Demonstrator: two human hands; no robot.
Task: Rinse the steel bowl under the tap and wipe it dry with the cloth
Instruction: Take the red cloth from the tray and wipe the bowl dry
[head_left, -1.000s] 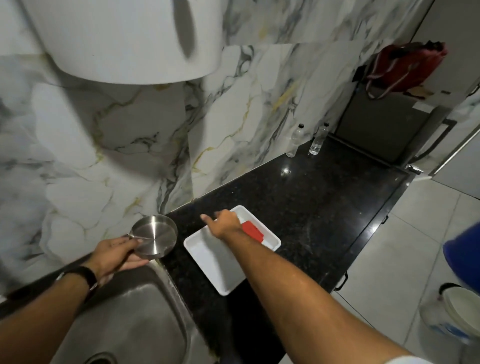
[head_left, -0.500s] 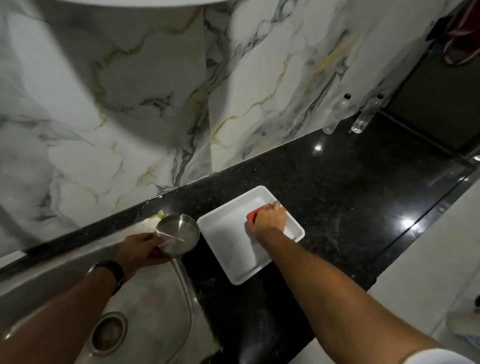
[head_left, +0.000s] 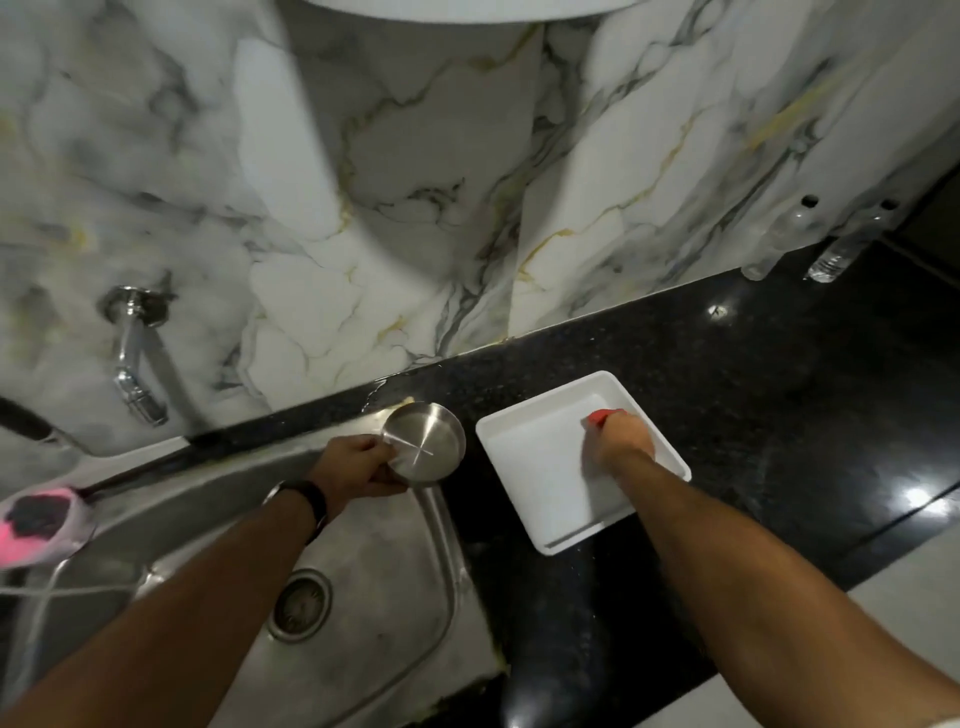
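Observation:
My left hand (head_left: 358, 465) grips the near-left rim of the small steel bowl (head_left: 426, 441), which sits tilted at the right edge of the steel sink (head_left: 395, 571). My right hand (head_left: 623, 441) lies in the white tray (head_left: 540, 467) on the black counter, its fingers closed over a red cloth (head_left: 602, 415) of which only a corner shows. The chrome tap (head_left: 132, 358) sticks out of the marble wall at the left, well left of the bowl. No water is visible running from it.
The black granite counter (head_left: 753, 395) runs to the right, with two clear plastic bottles (head_left: 779, 244) against the wall. A pink and black object (head_left: 39, 519) rests at the sink's left edge. The sink drain (head_left: 304, 603) lies below my left forearm.
The view has swung left and down, bringing the tap and sink into sight. My right hand has closed onto the red cloth in the tray. My left hand keeps holding the bowl.

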